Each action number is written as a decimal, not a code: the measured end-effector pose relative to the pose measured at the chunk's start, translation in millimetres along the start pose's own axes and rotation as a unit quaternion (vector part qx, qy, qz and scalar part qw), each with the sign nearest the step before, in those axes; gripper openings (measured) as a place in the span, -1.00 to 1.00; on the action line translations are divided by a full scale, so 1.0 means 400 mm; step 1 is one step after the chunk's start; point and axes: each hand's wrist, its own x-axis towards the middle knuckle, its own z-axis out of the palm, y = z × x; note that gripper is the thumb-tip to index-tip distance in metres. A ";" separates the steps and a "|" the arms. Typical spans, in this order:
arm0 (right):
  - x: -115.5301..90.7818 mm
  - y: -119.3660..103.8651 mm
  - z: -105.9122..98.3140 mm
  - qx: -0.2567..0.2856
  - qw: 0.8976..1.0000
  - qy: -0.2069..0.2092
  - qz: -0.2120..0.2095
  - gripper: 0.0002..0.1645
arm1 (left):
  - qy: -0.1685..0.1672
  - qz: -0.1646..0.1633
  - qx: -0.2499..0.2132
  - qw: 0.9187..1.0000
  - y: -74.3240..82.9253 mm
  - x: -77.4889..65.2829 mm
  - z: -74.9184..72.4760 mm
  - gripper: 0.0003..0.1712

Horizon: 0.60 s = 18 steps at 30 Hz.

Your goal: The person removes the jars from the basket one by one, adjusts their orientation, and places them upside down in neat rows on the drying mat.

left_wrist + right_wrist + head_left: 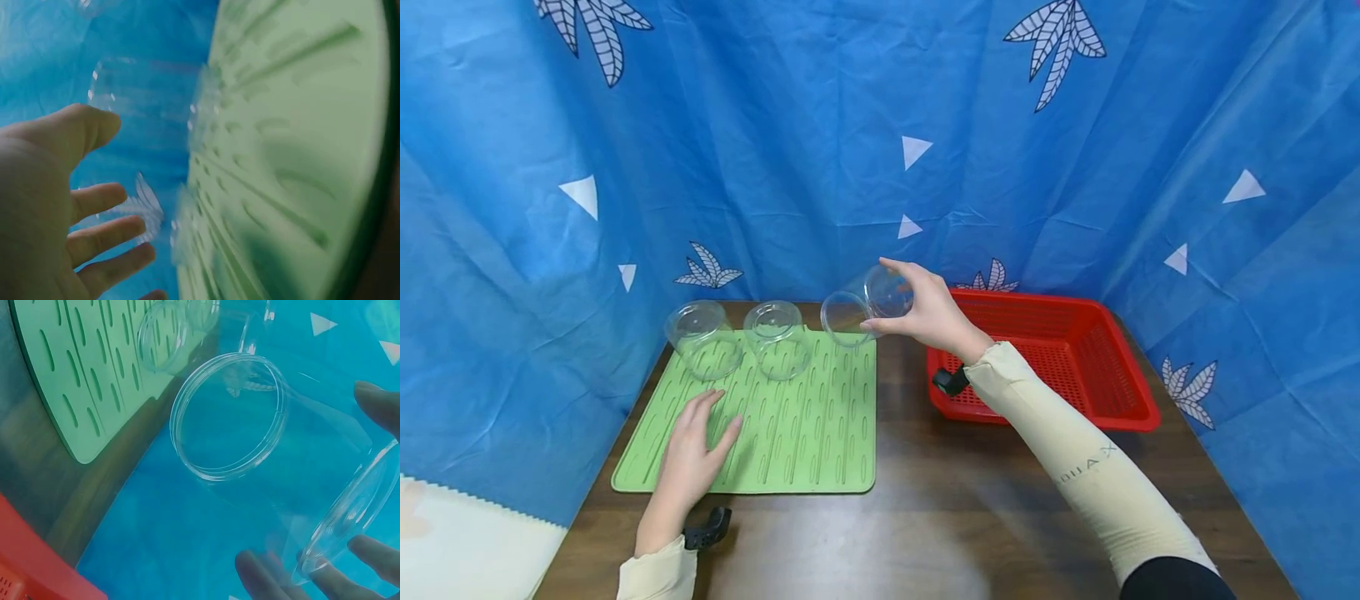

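Note:
My right hand (931,312) grips a clear plastic jar (846,319) near its base, in the air between the green mat and the red basket. The jar lies tilted, its round open mouth (177,425) pointing left and toward the mat in the right wrist view. Two similar clear jars, a left one (703,340) and a right one (777,340), stand mouth down along the back of the green ribbed mat (820,450). Over the mat's left part is my left hand (691,454), thumb and fingers spread, holding nothing and apart from the jars (147,103).
A red perforated plastic basket (1131,400) sits at the right on the brown wooden table (902,525). Behind and beside the table hangs a blue curtain (790,150) with leaf and triangle prints.

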 end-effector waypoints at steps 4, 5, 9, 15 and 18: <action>0.021 0.002 0.012 -0.036 0.999 -0.004 -0.009 0.20 | 0.011 -0.017 0.031 0.999 -0.040 -0.031 -0.003 -0.30; 0.026 0.002 0.016 -0.046 0.999 -0.008 -0.010 0.21 | 0.012 -0.021 0.040 0.999 -0.049 -0.037 -0.004 -0.29; 0.040 -0.001 0.036 -0.079 0.996 -0.028 -0.007 0.21 | 0.018 -0.029 0.071 0.997 -0.086 -0.054 -0.014 -0.27; 0.060 -0.007 0.078 -0.113 0.992 -0.060 -0.005 0.20 | 0.018 -0.050 0.083 0.995 -0.117 -0.070 -0.033 -0.23; 0.070 -0.009 0.101 -0.133 0.988 -0.080 -0.004 0.21 | 0.014 -0.063 0.082 0.995 -0.125 -0.076 -0.038 -0.21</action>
